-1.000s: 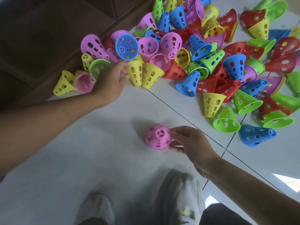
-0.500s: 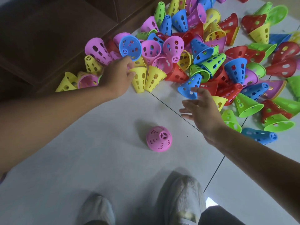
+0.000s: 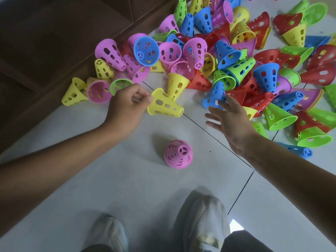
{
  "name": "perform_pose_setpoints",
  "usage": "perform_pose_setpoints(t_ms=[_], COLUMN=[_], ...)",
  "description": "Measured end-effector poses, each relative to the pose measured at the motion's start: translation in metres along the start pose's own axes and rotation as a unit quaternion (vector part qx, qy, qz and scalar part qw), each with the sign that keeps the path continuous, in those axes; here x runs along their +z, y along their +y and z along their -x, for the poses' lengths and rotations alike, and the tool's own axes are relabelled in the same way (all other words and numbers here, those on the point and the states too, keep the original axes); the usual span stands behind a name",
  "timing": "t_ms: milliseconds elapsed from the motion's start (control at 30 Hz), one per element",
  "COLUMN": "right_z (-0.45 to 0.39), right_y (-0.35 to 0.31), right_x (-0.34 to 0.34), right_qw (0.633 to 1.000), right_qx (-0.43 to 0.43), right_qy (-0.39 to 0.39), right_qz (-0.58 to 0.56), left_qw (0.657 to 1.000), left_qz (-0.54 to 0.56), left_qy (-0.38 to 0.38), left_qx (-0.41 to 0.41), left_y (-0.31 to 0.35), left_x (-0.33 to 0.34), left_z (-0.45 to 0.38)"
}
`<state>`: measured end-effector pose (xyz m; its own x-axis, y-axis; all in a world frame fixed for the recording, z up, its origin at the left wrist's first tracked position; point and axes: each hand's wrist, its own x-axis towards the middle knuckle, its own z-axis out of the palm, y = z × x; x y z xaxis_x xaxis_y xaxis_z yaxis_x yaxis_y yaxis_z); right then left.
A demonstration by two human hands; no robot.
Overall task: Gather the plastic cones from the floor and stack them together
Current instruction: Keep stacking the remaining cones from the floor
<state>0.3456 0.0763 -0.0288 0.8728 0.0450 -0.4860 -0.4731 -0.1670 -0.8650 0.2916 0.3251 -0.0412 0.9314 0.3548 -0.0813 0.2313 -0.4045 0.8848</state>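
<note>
A pink cone [image 3: 178, 154] stands upright alone on the white floor in front of my feet. Beyond it lies a big heap of perforated cones [image 3: 236, 57] in pink, blue, yellow, green and red. My left hand [image 3: 127, 106] pinches the narrow top of a yellow cone [image 3: 164, 104] at the heap's near edge, and the cone is tilted with its wide rim toward me. My right hand [image 3: 229, 120] is spread with straight fingers, its fingertips at a blue cone [image 3: 215, 96] that lies on its side.
Dark brown wooden furniture [image 3: 45, 42] runs along the upper left, with cones against its base. My two shoes [image 3: 201, 220] stand at the bottom of the view. Dark tile joints [image 3: 200, 128] cross the white floor.
My left hand has pulled a yellow cone out of the heap toward me. My right hand let go of the standing pink cone and reached forward to the blue cone.
</note>
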Motion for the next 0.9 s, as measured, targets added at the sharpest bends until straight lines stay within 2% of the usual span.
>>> perform_pose_setpoints(t_ms=[133,300,433,600,800,900], right_z=[0.006,0.022,0.033,0.049,0.067,0.074], right_y=[0.008,0.016,0.016,0.002,-0.019,-0.022], right_x=[-0.008,-0.016,-0.021,-0.022,-0.019,-0.015], right_qw=[0.999,0.999,0.997,0.993,0.970,0.962], right_qx=[-0.014,0.004,0.004,-0.006,-0.010,-0.007], right_qy=[0.028,0.036,0.047,0.020,-0.053,-0.091], right_qz=[0.011,-0.038,-0.061,-0.120,-0.238,-0.256], left_qw=[0.983,0.933,0.911,0.889,0.892,0.901], left_qz=[0.157,0.284,0.315,0.353,0.326,0.299], left_qy=[-0.026,-0.085,-0.121,-0.132,-0.195,-0.200], left_qx=[-0.095,-0.203,-0.237,-0.259,-0.244,-0.243], left_y=[0.015,0.027,0.031,0.031,0.021,0.014], left_x=[-0.006,-0.009,-0.007,-0.007,-0.006,0.000], left_z=[0.026,0.056,0.074,0.076,0.081,0.085])
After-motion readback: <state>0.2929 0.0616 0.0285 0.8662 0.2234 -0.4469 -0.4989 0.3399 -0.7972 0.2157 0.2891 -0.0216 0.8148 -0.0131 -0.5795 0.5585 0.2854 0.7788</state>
